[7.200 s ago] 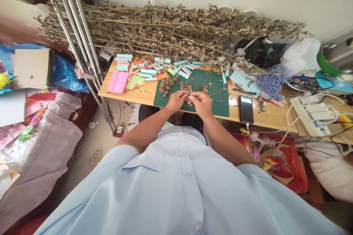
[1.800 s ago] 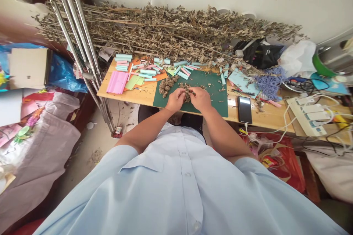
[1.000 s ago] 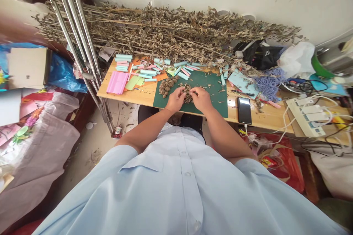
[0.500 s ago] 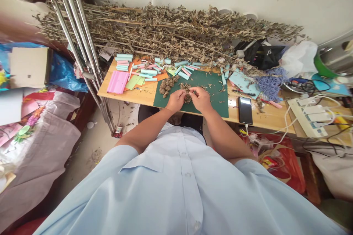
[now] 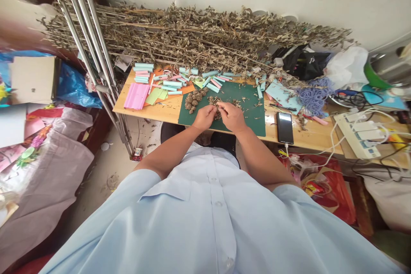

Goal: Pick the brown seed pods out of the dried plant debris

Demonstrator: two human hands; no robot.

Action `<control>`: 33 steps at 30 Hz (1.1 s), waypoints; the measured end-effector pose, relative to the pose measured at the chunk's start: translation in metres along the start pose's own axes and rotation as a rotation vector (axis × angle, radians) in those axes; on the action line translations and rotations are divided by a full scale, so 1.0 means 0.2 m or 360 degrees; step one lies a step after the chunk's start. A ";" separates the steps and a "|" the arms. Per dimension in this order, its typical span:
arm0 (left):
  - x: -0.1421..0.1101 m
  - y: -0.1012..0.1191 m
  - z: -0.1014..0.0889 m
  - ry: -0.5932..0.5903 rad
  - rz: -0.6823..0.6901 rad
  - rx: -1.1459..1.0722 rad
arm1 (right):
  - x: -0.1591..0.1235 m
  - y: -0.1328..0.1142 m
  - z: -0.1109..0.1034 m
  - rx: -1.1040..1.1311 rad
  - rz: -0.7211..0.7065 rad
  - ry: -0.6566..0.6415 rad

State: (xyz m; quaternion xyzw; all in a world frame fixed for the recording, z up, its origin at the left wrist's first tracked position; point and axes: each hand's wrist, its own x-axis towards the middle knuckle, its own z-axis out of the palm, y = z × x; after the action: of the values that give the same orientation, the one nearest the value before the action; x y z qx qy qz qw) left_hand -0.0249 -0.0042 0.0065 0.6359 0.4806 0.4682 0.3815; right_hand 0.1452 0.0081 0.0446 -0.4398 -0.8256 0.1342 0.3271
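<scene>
Left hand (image 5: 204,117) curled and right hand (image 5: 231,116) pinching from the other side, the two close together and clamped on a small clump of dried leaf (image 5: 218,111), just above the near part of a green cutting mat (image 5: 253,115). Loose crumbs of leaf scattered over the mat around both hands. Just left of the hands, on the mat, a heap of small brown rolled balls (image 5: 192,102).

Best worked low over the mat, by the look of it: fingertips close, pressure firm but gentle, brittle leaf pressed inward rather than torn, crumbs kept on the green surface.

Past the mat's far edge, teal and pink paper rolls (image 5: 171,84) and a long bundle of dried leafy stems (image 5: 192,38) across the back of the desk (image 5: 308,137). Left of the mat, flat pink paper sheets (image 5: 137,96). Right of the mat, a smartphone (image 5: 285,128) and a tangle of blue-violet cord (image 5: 314,98).

Beyond the mat's far right corner, a black bag (image 5: 305,62) and a white plastic bag (image 5: 349,66), contents hidden, and farther right a steel pot (image 5: 385,66) with a green rim, inside not visible. Below and right of the mat, off the desk, a red plastic bag (image 5: 321,192) holding colourful wrappers. Well left of the mat, a blue plastic bag (image 5: 75,87), contents hidden.
</scene>
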 end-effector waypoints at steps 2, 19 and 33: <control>0.00 0.00 0.00 0.0021 0.0015 0.0039 | 0.00 -0.01 0.00 0.0003 0.0051 0.0011; 0.01 0.01 0.01 0.0080 -0.0019 0.0116 | 0.01 0.04 0.11 0.0333 0.0620 0.0230; 0.01 -0.04 0.04 0.0138 0.0014 0.0178 | -0.01 0.05 0.04 0.0227 0.0642 0.0264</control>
State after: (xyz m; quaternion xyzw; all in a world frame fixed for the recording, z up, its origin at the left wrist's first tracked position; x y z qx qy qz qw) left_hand -0.0194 -0.0002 -0.0020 0.6374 0.5193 0.4694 0.3221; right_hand 0.1463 0.0132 0.0322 -0.5814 -0.6796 0.2182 0.3905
